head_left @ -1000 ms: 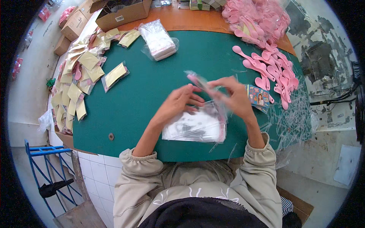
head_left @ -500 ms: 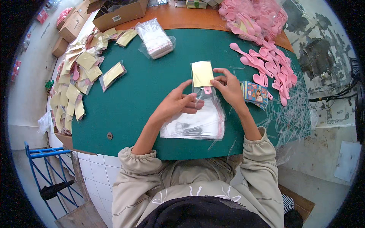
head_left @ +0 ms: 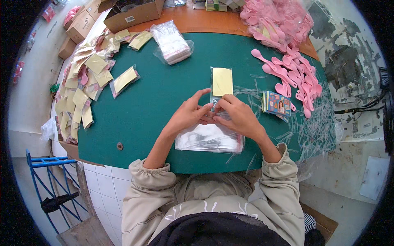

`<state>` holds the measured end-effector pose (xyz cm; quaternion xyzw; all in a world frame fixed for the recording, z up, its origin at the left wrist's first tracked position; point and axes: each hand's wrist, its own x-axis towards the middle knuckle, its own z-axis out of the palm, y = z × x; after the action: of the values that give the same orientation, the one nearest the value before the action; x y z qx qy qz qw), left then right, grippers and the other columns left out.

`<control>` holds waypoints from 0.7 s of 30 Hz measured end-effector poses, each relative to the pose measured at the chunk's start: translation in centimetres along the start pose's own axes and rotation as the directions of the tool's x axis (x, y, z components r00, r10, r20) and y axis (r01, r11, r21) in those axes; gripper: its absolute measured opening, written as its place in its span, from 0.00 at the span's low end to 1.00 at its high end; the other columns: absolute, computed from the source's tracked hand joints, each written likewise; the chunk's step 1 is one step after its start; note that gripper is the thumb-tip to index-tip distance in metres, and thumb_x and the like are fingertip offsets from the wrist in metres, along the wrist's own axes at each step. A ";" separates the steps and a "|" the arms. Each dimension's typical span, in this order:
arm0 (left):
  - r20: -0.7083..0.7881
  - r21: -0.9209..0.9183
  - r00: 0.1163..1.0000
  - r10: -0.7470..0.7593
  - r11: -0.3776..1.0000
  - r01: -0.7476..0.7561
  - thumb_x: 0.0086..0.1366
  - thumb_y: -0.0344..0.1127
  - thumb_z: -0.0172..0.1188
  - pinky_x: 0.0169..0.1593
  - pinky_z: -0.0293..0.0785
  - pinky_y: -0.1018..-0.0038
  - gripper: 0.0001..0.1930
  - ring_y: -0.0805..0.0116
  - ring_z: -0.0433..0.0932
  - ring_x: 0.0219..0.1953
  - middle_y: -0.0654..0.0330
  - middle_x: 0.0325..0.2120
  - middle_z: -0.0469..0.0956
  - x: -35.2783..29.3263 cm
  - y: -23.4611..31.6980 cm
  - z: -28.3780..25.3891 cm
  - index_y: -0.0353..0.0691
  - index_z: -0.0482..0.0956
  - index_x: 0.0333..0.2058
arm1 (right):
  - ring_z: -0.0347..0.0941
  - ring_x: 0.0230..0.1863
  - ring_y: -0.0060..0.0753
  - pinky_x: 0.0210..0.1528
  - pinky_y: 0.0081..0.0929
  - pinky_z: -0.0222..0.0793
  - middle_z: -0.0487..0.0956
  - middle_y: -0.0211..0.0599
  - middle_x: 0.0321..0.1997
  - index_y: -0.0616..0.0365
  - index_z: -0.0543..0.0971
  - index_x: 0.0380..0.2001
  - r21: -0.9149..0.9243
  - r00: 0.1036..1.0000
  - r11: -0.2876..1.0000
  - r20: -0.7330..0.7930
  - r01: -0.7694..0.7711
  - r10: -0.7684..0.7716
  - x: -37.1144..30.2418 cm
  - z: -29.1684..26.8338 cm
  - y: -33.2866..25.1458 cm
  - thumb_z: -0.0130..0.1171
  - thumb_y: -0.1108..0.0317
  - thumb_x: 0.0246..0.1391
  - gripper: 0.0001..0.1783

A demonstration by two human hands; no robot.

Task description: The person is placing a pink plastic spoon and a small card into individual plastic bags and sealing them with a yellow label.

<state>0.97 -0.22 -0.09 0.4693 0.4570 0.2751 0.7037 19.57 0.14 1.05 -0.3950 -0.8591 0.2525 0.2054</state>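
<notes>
From my remote seat I look down through the head view at a green-topped counter (head_left: 164,94), where both hands meet at one clear pouch (head_left: 222,82). The pouch lies near the middle, just past the far edge of the bag stack (head_left: 209,141), its long side pointing away from me and a yellow card showing through the film. My left hand (head_left: 189,116) has its grip closed on the pouch's near end, index finger along the left edge and thumb on the film. My right hand (head_left: 240,116) has its grip closed on that same end, fingertips bunched close to the left thumb; they partly hide what they pinch. Right of them sit the printed cards (head_left: 277,103), with loose pink spoons (head_left: 293,74) beyond and clear strips (head_left: 314,127) strewn nearer the counter's right edge. A big bag of spoons (head_left: 279,20) rests at the far right. Ahead and a little left I see a bag bundle (head_left: 170,43); farther left, one packet (head_left: 124,82) lies just apart from the packet heap (head_left: 84,88). An open box (head_left: 133,17) stands behind the heap.
</notes>
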 end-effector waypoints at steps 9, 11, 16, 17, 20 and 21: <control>-0.062 -0.041 0.997 0.035 0.998 -0.038 0.64 0.33 0.48 0.32 0.74 0.78 0.25 0.71 0.77 0.29 0.55 0.28 0.77 0.1 -0.3 0.2 0.39 0.53 0.57 | 0.70 0.35 0.42 0.33 0.34 0.70 0.69 0.40 0.31 0.58 0.71 0.26 -0.030 0.999 0.999 0.022 -0.043 0.044 0.2 0.9 -0.8 0.57 0.66 0.42 0.09; -0.155 0.156 0.979 0.129 0.982 -0.105 0.61 0.30 0.51 0.30 0.72 0.80 0.23 0.75 0.75 0.27 0.57 0.26 0.76 0.6 -0.5 0.2 0.38 0.57 0.55 | 0.71 0.33 0.42 0.32 0.33 0.70 0.69 0.40 0.30 0.58 0.70 0.26 -0.004 0.999 0.999 0.011 0.038 -0.038 0.2 0.9 -1.1 0.56 0.67 0.42 0.08; -0.242 0.109 0.956 0.166 0.984 -0.143 0.56 0.26 0.53 0.29 0.72 0.81 0.21 0.74 0.76 0.27 0.55 0.26 0.77 1.2 -0.9 -0.2 0.36 0.62 0.50 | 0.71 0.32 0.40 0.32 0.32 0.69 0.69 0.40 0.29 0.58 0.70 0.26 0.080 0.988 0.985 0.010 0.153 -0.154 0.2 0.4 -1.0 0.55 0.69 0.42 0.07; -0.317 0.147 0.925 0.208 0.975 -0.169 0.56 0.25 0.53 0.30 0.72 0.81 0.20 0.74 0.76 0.28 0.56 0.26 0.77 1.4 -1.2 -0.5 0.36 0.63 0.49 | 0.71 0.32 0.37 0.32 0.32 0.69 0.69 0.38 0.28 0.59 0.69 0.25 0.197 0.989 0.971 0.028 0.134 -0.142 0.3 -0.1 -1.0 0.55 0.70 0.42 0.07; -0.287 0.013 0.943 0.168 0.985 -0.172 0.57 0.26 0.52 0.31 0.72 0.82 0.22 0.76 0.75 0.29 0.58 0.27 0.77 1.3 -0.7 -1.3 0.38 0.61 0.51 | 0.70 0.33 0.30 0.34 0.28 0.67 0.69 0.33 0.30 0.59 0.68 0.24 0.446 0.998 0.892 -0.027 0.070 -0.065 0.2 -2.6 0.1 0.53 0.72 0.45 0.05; -0.263 -0.030 0.956 0.133 0.989 -0.146 0.57 0.26 0.53 0.32 0.72 0.83 0.20 0.76 0.75 0.31 0.57 0.29 0.77 0.8 -0.1 -1.1 0.37 0.64 0.49 | 0.69 0.33 0.27 0.35 0.25 0.66 0.69 0.32 0.32 0.58 0.68 0.25 0.534 0.982 0.843 -0.185 0.063 0.044 0.3 -3.3 1.8 0.52 0.72 0.45 0.04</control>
<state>0.34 0.89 -0.65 0.4429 0.5043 0.3944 0.6277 22.21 2.26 2.62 -0.3398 -0.7322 0.4432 0.3900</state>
